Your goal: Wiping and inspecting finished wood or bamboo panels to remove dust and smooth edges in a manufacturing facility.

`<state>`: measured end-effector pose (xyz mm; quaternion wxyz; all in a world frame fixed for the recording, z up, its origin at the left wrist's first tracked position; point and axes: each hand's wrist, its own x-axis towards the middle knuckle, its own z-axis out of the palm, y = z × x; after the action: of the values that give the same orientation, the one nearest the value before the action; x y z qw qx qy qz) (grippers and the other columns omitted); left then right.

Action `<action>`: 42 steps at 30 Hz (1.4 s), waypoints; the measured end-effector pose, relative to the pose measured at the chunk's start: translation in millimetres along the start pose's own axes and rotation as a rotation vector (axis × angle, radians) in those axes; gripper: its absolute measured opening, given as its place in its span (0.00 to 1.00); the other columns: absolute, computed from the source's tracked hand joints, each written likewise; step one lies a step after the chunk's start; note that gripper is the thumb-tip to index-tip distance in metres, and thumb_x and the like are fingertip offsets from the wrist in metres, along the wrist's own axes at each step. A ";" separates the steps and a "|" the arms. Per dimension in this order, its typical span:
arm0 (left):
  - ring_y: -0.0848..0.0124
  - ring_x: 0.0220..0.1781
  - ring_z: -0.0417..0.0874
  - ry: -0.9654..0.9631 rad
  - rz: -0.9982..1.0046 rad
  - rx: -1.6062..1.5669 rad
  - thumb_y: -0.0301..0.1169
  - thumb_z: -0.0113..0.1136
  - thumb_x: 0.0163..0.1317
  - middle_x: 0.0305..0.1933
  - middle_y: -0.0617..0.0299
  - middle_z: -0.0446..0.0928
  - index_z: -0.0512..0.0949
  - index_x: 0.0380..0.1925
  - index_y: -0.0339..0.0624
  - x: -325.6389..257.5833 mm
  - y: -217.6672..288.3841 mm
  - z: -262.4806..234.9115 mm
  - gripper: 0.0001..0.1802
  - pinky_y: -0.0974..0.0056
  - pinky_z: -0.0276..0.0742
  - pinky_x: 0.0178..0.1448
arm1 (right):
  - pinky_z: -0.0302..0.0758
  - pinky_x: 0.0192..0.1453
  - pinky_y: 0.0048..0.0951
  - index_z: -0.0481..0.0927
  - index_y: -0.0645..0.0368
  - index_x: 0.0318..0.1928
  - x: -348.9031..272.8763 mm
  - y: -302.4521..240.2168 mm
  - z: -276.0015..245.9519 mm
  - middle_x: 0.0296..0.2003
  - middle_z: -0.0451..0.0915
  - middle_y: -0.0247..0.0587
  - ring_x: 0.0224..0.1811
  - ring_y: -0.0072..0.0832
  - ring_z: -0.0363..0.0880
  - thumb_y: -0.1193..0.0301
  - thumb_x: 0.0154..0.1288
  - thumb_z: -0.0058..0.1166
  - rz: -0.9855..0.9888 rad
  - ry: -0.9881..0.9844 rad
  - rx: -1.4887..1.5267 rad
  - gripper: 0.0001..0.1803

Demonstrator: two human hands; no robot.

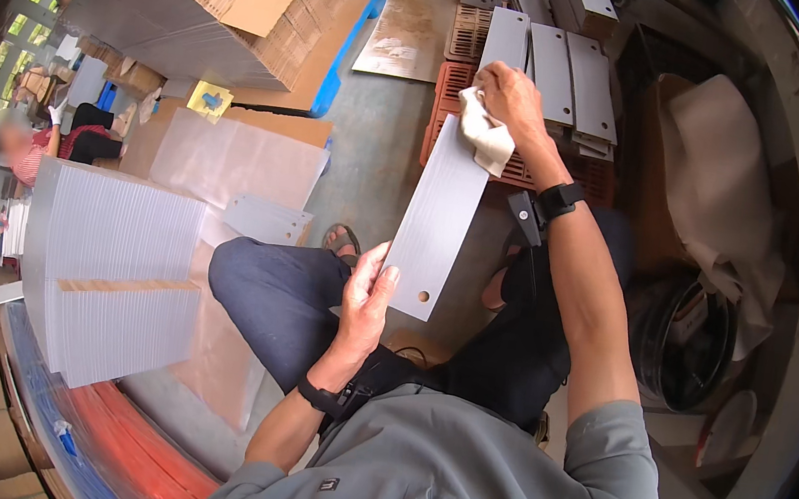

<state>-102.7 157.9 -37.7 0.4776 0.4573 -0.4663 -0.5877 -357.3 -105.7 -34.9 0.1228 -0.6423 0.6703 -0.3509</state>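
Observation:
A long pale grey board (435,224) with a round hole near its lower end slants across my lap. My left hand (367,301) grips its lower left edge, thumb on the face and fingers around the side. At the far end my right hand (512,103) is closed on a white cloth (484,135), which lies over the board's top edge. Just beyond, similar grey boards (549,72) with holes lie on orange plastic crates (451,90).
To the left stands a tall stack of grey boards (115,263). Behind it rises a large cardboard stack (219,14) on a blue pallet. A black bin (684,348) and a draped sheet (728,172) are at right. Another person (30,145) sits at far left.

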 end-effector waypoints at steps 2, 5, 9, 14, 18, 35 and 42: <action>0.71 0.66 0.74 0.074 0.028 -0.064 0.28 0.52 0.77 0.66 0.56 0.73 0.65 0.69 0.31 -6.5 -3.1 -12.4 0.24 0.64 0.64 0.73 | 0.79 0.55 0.45 0.86 0.57 0.45 2.3 15.9 -12.1 0.41 0.86 0.51 0.49 0.49 0.84 0.61 0.74 0.51 0.099 0.024 0.019 0.16; 0.73 0.66 0.73 0.142 0.027 -0.114 0.29 0.51 0.78 0.64 0.57 0.74 0.65 0.69 0.32 -4.4 -2.2 -20.4 0.23 0.65 0.66 0.71 | 0.79 0.50 0.35 0.85 0.61 0.47 -14.4 18.5 -25.2 0.38 0.87 0.46 0.42 0.36 0.86 0.61 0.75 0.50 0.113 -0.041 0.394 0.17; 0.72 0.65 0.73 0.165 0.009 -0.296 0.30 0.51 0.78 0.67 0.58 0.72 0.64 0.70 0.36 2.7 -7.2 -23.1 0.24 0.63 0.68 0.70 | 0.78 0.48 0.24 0.77 0.60 0.59 -54.3 -23.0 -32.2 0.43 0.81 0.34 0.42 0.18 0.78 0.55 0.76 0.56 0.190 -0.436 0.986 0.23; 0.73 0.65 0.73 0.195 0.022 -0.261 0.30 0.52 0.78 0.67 0.58 0.72 0.63 0.71 0.36 11.3 -14.7 -18.5 0.25 0.64 0.70 0.68 | 0.78 0.54 0.26 0.73 0.61 0.65 -109.3 -73.0 -25.7 0.47 0.82 0.34 0.48 0.20 0.79 0.63 0.68 0.68 0.171 -0.792 1.098 0.30; 0.69 0.69 0.71 0.162 0.113 -0.051 0.29 0.51 0.78 0.70 0.55 0.69 0.61 0.71 0.35 14.5 -21.8 -29.1 0.26 0.61 0.68 0.72 | 0.79 0.50 0.23 0.77 0.60 0.62 -116.2 -72.6 -15.2 0.44 0.83 0.30 0.44 0.16 0.79 0.66 0.69 0.66 0.200 -0.751 1.167 0.24; 0.44 0.70 0.68 0.351 0.321 0.961 0.43 0.76 0.54 0.70 0.36 0.59 0.41 0.77 0.29 65.9 5.0 4.2 0.64 0.48 0.69 0.70 | 0.78 0.47 0.25 0.79 0.59 0.54 -110.1 -99.3 -13.9 0.39 0.84 0.32 0.41 0.18 0.80 0.67 0.71 0.61 0.101 -0.596 0.926 0.16; 0.60 0.60 0.76 -0.116 -0.048 -0.736 0.50 0.64 0.61 0.68 0.46 0.70 0.63 0.72 0.39 68.3 8.2 -28.2 0.44 0.54 0.75 0.64 | 0.78 0.45 0.23 0.75 0.61 0.59 -83.5 -98.7 -40.7 0.41 0.82 0.33 0.41 0.16 0.79 0.63 0.71 0.63 0.077 -0.151 1.150 0.22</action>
<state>-82.5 86.4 -40.1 0.5690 0.2319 -0.2394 -0.7518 -293.7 -6.8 32.6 0.5122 -0.4707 0.3843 -0.6069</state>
